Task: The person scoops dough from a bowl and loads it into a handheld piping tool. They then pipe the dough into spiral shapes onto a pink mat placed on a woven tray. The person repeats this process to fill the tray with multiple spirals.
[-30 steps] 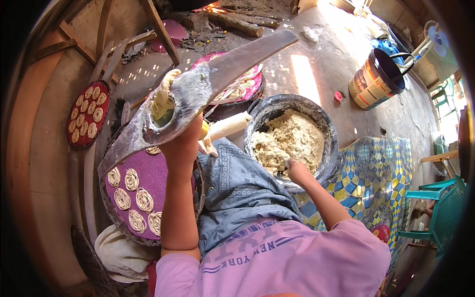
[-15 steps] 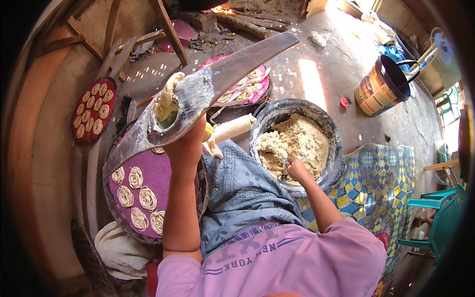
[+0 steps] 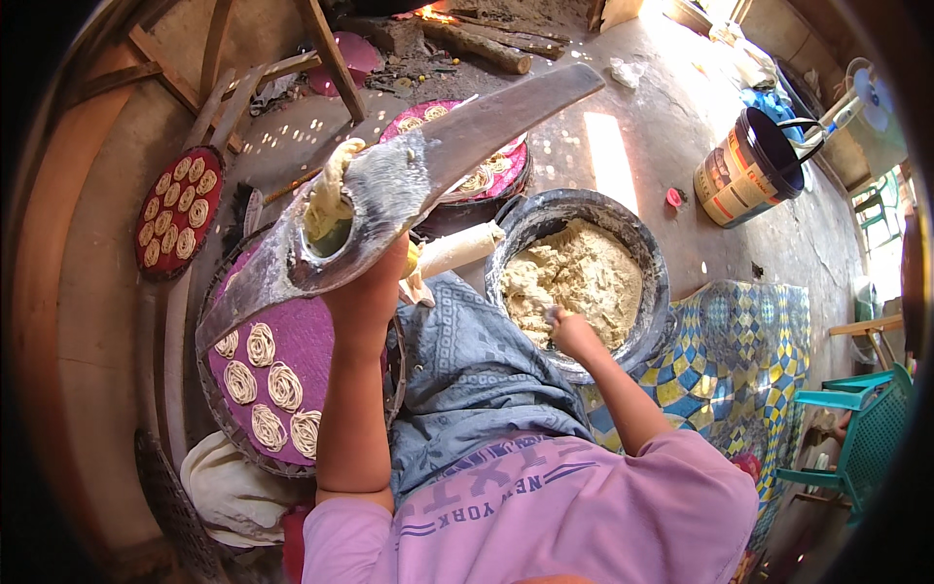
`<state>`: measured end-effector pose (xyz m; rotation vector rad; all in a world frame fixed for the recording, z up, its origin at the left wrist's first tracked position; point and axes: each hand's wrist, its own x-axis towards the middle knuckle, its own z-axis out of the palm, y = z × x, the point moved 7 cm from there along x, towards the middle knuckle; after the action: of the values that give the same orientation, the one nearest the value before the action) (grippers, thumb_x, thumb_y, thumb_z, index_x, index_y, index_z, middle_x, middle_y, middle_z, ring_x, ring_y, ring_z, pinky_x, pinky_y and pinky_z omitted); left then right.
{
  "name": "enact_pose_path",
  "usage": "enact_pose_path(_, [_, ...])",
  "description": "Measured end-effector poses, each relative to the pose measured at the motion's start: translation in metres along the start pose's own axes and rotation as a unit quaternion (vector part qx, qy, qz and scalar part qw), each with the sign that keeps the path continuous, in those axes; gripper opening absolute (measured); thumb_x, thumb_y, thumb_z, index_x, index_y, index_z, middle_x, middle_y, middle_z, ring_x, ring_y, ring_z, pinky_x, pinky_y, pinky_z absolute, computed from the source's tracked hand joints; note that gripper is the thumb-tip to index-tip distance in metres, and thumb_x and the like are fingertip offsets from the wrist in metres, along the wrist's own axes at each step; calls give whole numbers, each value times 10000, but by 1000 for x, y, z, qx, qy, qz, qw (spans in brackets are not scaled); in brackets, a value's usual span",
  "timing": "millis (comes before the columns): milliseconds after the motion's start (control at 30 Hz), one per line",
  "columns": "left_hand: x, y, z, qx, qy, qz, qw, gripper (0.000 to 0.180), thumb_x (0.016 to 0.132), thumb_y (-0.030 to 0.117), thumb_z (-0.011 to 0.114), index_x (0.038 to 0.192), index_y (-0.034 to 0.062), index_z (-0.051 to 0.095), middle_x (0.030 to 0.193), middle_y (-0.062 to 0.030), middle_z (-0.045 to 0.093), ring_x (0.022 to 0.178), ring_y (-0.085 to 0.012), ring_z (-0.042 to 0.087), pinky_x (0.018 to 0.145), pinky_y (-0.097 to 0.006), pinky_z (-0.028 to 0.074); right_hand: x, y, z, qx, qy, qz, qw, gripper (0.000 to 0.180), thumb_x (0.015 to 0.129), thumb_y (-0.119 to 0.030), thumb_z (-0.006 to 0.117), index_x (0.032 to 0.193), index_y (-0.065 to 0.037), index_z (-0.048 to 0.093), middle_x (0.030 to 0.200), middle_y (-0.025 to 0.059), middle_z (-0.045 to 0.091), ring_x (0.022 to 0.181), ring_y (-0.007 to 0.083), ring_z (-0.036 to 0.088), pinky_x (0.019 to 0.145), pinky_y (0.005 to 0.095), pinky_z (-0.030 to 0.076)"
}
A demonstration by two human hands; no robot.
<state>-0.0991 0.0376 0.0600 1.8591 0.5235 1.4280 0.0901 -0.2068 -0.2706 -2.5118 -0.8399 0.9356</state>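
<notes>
A long wooden dough press [image 3: 389, 185] stretches slantwise across the upper left, with pale dough [image 3: 329, 209] in its round hole and hanging over the rim. My left hand [image 3: 375, 282] is closed on the press from below; its fingers are mostly hidden behind the wood. On my right, a dark basin [image 3: 654, 292] holds a heap of pale crumbly dough [image 3: 593, 277]. My right hand [image 3: 576, 338] is closed at the near side of the heap, around a small greyish tool whose shape I cannot make out. A pale cylinder [image 3: 462, 250] lies between press and basin.
Coiled noodle nests lie on a purple round tray [image 3: 316, 341], a pink tray [image 3: 501, 170] and a red one [image 3: 180, 216]. A bucket [image 3: 739, 165] stands at right, beyond patterned matting [image 3: 739, 341] and a green chair [image 3: 866, 438]. Fire [image 3: 435, 14] burns at the far end.
My right hand has shifted slightly left and toward me in the basin, and the dough beside it looks more pressed together. My left hand still holds the press at nearly the same place.
</notes>
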Motion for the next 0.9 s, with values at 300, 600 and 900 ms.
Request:
enact_pose_path(300, [2,1,-9,6,35,-8,999,311,819,83,682,1098,-19,589,957,-78,657,740,-143,649,681,-284,530,68,-8,21,-84,101,37,991,330,899,-127,435,1126,92,530,1002,266,665,951,398,658,807,455,537])
enact_pose_path(600, [-2,-1,-8,-32,7,-20,999,322,814,73,686,1105,-21,584,982,-81,648,786,-152,640,725,-297,515,-8,-4,-18,-99,-30,-26,994,297,840,-83,496,1103,3,604,1034,274,652,988,413,637,873,478,503])
enact_pose_path(900, [1,0,-16,-29,50,-12,998,324,825,114,680,1107,-22,596,984,-86,661,747,-154,653,677,-286,534,108,9,15,-85,107,16,991,330,872,-20,455,1160,127,518,1045,300,641,926,399,660,815,421,549])
